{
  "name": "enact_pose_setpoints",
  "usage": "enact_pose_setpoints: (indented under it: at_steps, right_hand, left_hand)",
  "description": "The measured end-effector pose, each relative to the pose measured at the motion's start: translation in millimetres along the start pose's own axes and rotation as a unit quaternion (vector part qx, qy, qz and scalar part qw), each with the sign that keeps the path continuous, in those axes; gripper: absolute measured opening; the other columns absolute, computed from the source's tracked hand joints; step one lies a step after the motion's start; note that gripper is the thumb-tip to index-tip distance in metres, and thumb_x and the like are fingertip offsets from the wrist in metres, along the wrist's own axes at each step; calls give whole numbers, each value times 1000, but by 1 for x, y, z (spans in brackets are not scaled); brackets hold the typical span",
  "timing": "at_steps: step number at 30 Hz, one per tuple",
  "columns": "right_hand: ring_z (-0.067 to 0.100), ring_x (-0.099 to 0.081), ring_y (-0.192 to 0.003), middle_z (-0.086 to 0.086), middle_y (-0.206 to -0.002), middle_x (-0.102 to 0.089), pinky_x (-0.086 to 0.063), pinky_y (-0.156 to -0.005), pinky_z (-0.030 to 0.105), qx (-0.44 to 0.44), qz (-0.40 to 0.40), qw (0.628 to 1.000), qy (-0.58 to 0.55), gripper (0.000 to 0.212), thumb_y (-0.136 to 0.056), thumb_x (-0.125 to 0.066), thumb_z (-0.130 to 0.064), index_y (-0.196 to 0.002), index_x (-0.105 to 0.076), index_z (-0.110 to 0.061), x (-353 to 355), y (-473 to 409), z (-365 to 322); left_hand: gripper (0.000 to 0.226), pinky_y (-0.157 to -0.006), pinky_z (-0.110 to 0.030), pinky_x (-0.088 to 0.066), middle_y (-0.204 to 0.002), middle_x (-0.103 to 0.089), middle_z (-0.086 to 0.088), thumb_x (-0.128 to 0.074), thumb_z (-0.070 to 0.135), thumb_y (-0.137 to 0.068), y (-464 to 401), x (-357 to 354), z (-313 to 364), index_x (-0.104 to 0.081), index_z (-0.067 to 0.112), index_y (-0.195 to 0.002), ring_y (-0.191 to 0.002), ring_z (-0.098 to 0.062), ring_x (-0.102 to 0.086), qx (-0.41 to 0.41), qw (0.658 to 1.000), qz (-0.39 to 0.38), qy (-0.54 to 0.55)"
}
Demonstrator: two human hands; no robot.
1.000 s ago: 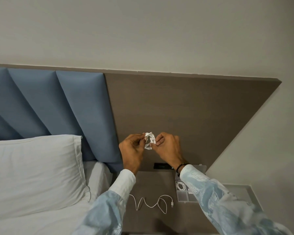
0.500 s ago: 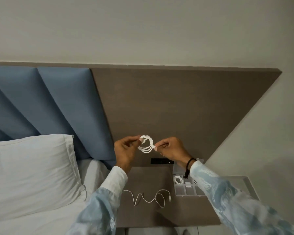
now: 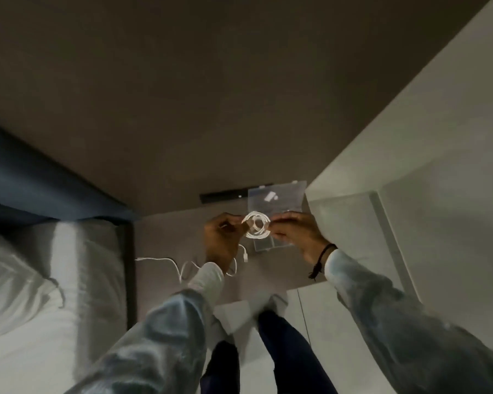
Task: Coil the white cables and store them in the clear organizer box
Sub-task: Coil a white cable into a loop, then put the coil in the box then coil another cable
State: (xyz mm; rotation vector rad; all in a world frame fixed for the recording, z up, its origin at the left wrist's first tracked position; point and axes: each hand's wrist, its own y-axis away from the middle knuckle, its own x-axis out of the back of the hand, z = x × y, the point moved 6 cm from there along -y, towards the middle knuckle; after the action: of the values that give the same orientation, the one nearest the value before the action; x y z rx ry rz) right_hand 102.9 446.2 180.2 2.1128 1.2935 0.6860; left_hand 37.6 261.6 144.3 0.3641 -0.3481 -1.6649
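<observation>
A coiled white cable (image 3: 257,228) hangs between my two hands, just above the clear organizer box (image 3: 276,199). My left hand (image 3: 224,237) pinches the coil's left side and my right hand (image 3: 295,233) pinches its right side. The box stands open on the brown nightstand (image 3: 165,240) with its lid raised against the headboard panel; the coil and my hands hide most of its compartments. A second white cable (image 3: 180,265) lies loose and uncoiled on the nightstand, partly under my left wrist.
A bed with a white pillow (image 3: 17,268) lies to the left, against a blue padded headboard (image 3: 40,191). A dark socket strip (image 3: 222,196) sits low on the panel. A pale wall and ledge (image 3: 410,223) rise on the right. My legs stand below the nightstand's front edge.
The view has tipped sharply downward and blurred. Both hands have lowered the coiled cable from in front of the panel to just above the open box.
</observation>
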Motion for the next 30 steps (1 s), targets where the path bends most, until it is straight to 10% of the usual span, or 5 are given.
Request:
enact_pose_setpoints:
  at_steps: [8, 12, 26, 30]
  right_hand:
    - [19, -72, -88, 18, -98, -79, -61, -89, 42, 84, 45, 981, 170, 23, -75, -85, 0, -97, -79, 1, 29, -184, 146]
    - [21, -73, -73, 14, -74, -79, -59, -70, 40, 198, 36, 933, 299, 2, -79, -81, -7, -78, -83, -6, 12, -242, 181]
    - [36, -55, -109, 17, -111, -64, -40, -89, 44, 294, -127, 749, 579, 24, -97, -51, -10, -102, -72, 0, -51, -204, 206]
    - [34, -54, -111, 17, -114, -64, -41, -87, 40, 263, -107, 747, 602, 24, -97, -49, -10, -103, -70, -2, -37, -210, 215]
  left_hand:
    - [28, -52, -18, -48, -62, -68, 17, -82, 14, -76, -100, -63, -200, -67, 35, -65, -53, 3, -62, -24, 963, 8, -267]
    - [9, -52, -17, -53, -70, -72, 11, -76, 18, -83, -129, -73, -246, -73, 27, -82, -59, -3, -66, -69, 929, 6, -364]
    - [26, -84, -44, -51, -129, -58, -20, -52, 19, -102, -84, -59, -248, -67, 4, -116, -107, -37, -60, -184, 715, -72, -671]
    - [18, -86, -45, -51, -120, -58, -20, -53, 12, -101, -80, -68, -251, -64, 1, -111, -102, -38, -58, -111, 810, -83, -570]
